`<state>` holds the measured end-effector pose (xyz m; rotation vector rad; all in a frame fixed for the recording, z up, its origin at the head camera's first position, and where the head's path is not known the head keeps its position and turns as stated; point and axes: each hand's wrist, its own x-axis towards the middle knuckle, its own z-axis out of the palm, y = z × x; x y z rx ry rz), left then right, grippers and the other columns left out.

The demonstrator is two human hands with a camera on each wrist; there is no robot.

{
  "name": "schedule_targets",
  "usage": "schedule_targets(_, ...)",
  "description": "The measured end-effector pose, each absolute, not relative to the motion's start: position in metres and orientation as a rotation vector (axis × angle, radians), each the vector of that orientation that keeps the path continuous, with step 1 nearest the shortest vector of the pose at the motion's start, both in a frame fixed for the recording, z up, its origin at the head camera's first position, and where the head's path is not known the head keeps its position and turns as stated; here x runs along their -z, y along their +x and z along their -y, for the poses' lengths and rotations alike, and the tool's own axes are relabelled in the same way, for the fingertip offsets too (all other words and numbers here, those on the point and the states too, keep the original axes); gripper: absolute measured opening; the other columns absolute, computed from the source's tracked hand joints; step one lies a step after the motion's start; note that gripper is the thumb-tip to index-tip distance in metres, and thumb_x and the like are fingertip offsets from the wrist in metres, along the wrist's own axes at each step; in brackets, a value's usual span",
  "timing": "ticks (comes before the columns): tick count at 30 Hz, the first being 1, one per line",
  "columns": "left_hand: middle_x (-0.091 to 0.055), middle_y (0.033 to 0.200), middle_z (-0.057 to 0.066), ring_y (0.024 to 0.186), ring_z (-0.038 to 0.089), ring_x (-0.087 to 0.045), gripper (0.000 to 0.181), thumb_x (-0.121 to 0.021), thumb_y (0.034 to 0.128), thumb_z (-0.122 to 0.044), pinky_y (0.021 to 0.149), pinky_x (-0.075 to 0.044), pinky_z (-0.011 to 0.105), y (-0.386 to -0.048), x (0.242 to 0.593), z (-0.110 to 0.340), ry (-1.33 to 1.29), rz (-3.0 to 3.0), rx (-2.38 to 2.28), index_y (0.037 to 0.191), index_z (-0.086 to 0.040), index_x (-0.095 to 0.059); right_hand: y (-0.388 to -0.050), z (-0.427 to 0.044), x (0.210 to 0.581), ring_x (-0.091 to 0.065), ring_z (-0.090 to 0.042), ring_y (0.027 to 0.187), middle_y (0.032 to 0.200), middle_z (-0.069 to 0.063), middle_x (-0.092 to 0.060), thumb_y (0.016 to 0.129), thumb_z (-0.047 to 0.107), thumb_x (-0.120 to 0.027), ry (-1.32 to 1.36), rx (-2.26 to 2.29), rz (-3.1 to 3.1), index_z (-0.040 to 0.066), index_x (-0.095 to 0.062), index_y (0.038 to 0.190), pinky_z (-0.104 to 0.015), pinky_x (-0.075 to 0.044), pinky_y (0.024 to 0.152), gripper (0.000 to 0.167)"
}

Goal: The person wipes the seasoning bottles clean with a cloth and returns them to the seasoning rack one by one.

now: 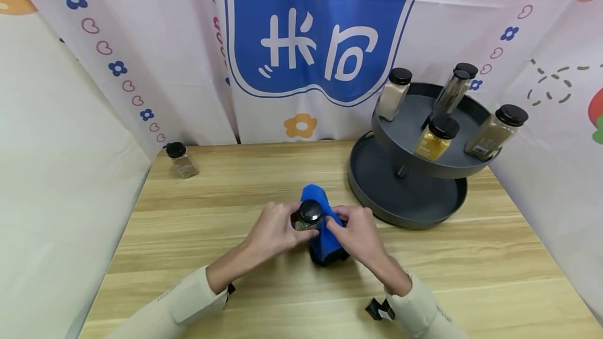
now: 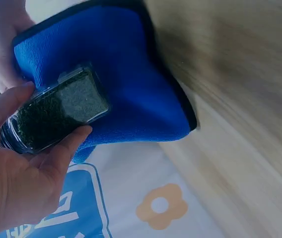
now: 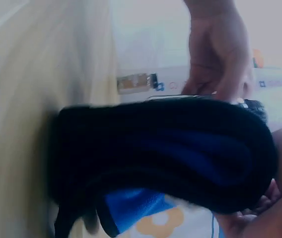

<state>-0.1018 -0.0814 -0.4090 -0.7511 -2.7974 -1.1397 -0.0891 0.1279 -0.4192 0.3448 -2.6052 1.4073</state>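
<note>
My left hand (image 1: 279, 225) grips a clear square spice jar (image 2: 61, 109) with a black lid (image 1: 311, 211) and dark green dried flakes inside. Thumb and fingers lie along the jar's two sides in the left wrist view. A blue cloth (image 1: 325, 239) with black edging hangs against the jar, its lower edge close to the tabletop. My right hand (image 1: 359, 232) pinches this cloth from the right. Seen from the right wrist, the folded cloth (image 3: 195, 153) hides most of the jar.
A dark grey two-tier round rack (image 1: 407, 218) stands at the back right, with several black-lidded spice jars on its upper tier, one a yellow jar (image 1: 432, 143). Another spice jar (image 1: 185, 162) stands at the back left of the wooden table (image 1: 226, 182). A printed curtain (image 1: 188, 41) hangs behind.
</note>
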Motion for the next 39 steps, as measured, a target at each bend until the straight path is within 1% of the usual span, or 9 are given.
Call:
schedule_targets(7,-0.057,0.06,-0.005,0.045,0.0,-0.041,0.039,-0.096,0.079,-0.025,0.046,-0.036,0.018,-0.1,0.41,0.083,-0.778,2.852,1.065,0.098,0.001,-0.074,-0.086,-0.13,0.409,-0.068,-0.008,0.066,0.086,-0.008,-0.08,0.093,0.001,-0.078,0.361,-1.512,2.314,-0.002,-0.082,0.106,-0.02,-0.055,0.062,0.014)
schedule_targets(14,-0.074,0.079,0.004,0.053,-0.002,-0.049,0.034,-0.095,0.0807,-0.023,0.051,-0.044,0.018,-0.1,0.401,0.085,-0.809,2.808,1.146,0.1,-0.002,-0.076,-0.089,-0.13,0.414,-0.053,0.001,0.053,0.065,0.008,-0.068,0.092,0.003,-0.076,0.383,-1.421,2.65,0.006,-0.083,0.095,-0.018,-0.044,0.054,0.008)
schedule_targets(16,-0.071,0.074,0.002,0.052,-0.001,-0.046,0.034,-0.095,0.0803,-0.023,0.05,-0.042,0.018,-0.1,0.402,0.086,-0.815,2.816,1.119,0.099,-0.002,-0.075,-0.089,-0.13,0.412,-0.053,0.001,0.055,0.064,0.005,-0.067,0.091,0.002,-0.077,0.377,-1.457,2.564,0.004,-0.083,0.095,-0.017,-0.043,0.054,0.007)
schedule_targets(18,-0.068,0.069,0.0,0.051,-0.001,-0.045,0.034,-0.096,0.0786,-0.023,0.049,-0.04,0.017,-0.099,0.405,0.087,-0.816,2.822,1.09,0.095,-0.002,-0.075,-0.087,-0.13,0.409,-0.06,-0.002,0.06,0.074,-0.002,-0.075,0.091,0.001,-0.079,0.379,-1.501,2.409,0.001,-0.083,0.101,-0.018,-0.049,0.057,0.011)
schedule_targets(23,-0.061,0.062,-0.004,0.049,-0.001,-0.042,0.035,-0.097,0.0773,-0.024,0.048,-0.037,0.017,-0.097,0.407,0.087,-0.827,2.817,1.062,0.088,-0.003,-0.072,-0.084,-0.131,0.407,-0.065,-0.006,0.063,0.083,-0.005,-0.079,0.092,0.001,-0.078,0.425,-1.497,2.317,0.0,-0.082,0.105,-0.019,-0.053,0.059,0.014)
schedule_targets(28,-0.07,0.072,0.001,0.054,-0.002,-0.047,0.035,-0.096,0.0789,-0.024,0.051,-0.041,0.017,-0.096,0.404,0.086,-0.846,2.786,1.093,0.096,-0.003,-0.074,-0.083,-0.132,0.414,-0.061,0.003,0.063,0.083,0.0,-0.079,0.091,0.0,-0.077,0.439,-1.411,2.602,0.004,-0.083,0.103,-0.018,-0.051,0.06,0.014)
schedule_targets(31,-0.073,0.074,0.004,0.053,-0.001,-0.048,0.035,-0.096,0.0787,-0.024,0.051,-0.043,0.017,-0.095,0.404,0.087,-0.838,2.799,1.089,0.096,-0.002,-0.075,-0.083,-0.132,0.414,-0.059,0.001,0.061,0.08,0.0,-0.078,0.09,0.001,-0.078,0.432,-1.425,2.553,0.003,-0.083,0.103,-0.019,-0.05,0.059,0.013)
schedule_targets(36,-0.07,0.07,0.003,0.051,-0.002,-0.047,0.038,-0.096,0.0785,-0.025,0.051,-0.043,0.017,-0.095,0.403,0.088,-0.824,2.84,1.057,0.097,0.001,-0.074,-0.081,-0.13,0.407,-0.072,-0.01,0.069,0.088,-0.008,-0.08,0.091,-0.001,-0.079,0.443,-1.511,2.276,-0.001,-0.082,0.106,-0.022,-0.058,0.063,0.015)
schedule_targets(39,-0.069,0.069,0.001,0.05,-0.002,-0.046,0.036,-0.096,0.0785,-0.024,0.05,-0.042,0.018,-0.096,0.399,0.089,-0.817,2.824,1.08,0.096,-0.001,-0.074,-0.082,-0.129,0.408,-0.073,-0.008,0.072,0.089,-0.007,-0.081,0.091,-0.001,-0.078,0.463,-1.482,2.345,0.0,-0.082,0.104,-0.023,-0.059,0.065,0.014)
